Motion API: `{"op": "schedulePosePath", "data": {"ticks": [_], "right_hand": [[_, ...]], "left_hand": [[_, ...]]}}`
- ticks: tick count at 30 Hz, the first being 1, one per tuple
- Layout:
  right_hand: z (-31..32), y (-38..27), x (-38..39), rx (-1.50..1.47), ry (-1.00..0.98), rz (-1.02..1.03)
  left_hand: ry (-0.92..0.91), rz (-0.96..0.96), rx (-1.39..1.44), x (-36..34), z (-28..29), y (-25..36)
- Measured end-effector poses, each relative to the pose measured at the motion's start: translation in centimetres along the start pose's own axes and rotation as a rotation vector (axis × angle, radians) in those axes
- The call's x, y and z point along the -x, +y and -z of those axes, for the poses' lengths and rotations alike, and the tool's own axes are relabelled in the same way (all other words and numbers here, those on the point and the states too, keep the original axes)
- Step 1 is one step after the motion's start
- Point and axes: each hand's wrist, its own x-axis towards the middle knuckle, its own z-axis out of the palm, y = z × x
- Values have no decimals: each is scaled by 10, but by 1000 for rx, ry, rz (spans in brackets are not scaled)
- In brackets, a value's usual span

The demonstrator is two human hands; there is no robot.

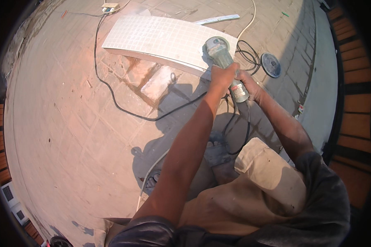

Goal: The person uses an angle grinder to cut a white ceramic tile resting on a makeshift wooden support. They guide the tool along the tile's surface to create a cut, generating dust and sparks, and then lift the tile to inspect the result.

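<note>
My left hand [223, 76] and my right hand [247, 86] grip a dusty green angle grinder [222, 55], with a black cord hanging from its rear. Its disc head rests at the right end of a long pale gridded tile slab [152, 35], near the long edge closest to me.
A black cable [152, 118] snakes over the paving [70, 123]; a white cable crosses behind. A grey disc [271, 64] lies right of the slab, a metal strip [218, 19] behind it. A socket box [110, 8] sits at the back. My sandalled feet are below.
</note>
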Motion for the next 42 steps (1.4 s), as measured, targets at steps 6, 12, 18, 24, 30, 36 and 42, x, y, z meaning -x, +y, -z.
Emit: {"op": "schedulePosePath", "data": {"ticks": [6, 12, 18, 24, 30, 36, 42], "right_hand": [[-7, -4, -5, -15, -14, -14], [0, -6, 1, -3, 3, -3], [11, -4, 6, 78, -22, -54], [7, -3, -2, -22, 4, -52], [8, -6, -4, 82, 15, -21], [0, -7, 0, 40, 2, -21], [4, -7, -2, 80, 35, -38]], "left_hand": [[0, 12, 61, -9, 4, -3], [-35, 7, 45, -10, -1, -3], [98, -140, 48, -23, -12, -31], [69, -102, 27, -31, -5, -33], [3, -31, 53, -28, -3, -24], [62, -68, 67, -27, -4, -29], [22, -57, 67, -37, -5, -33]]}}
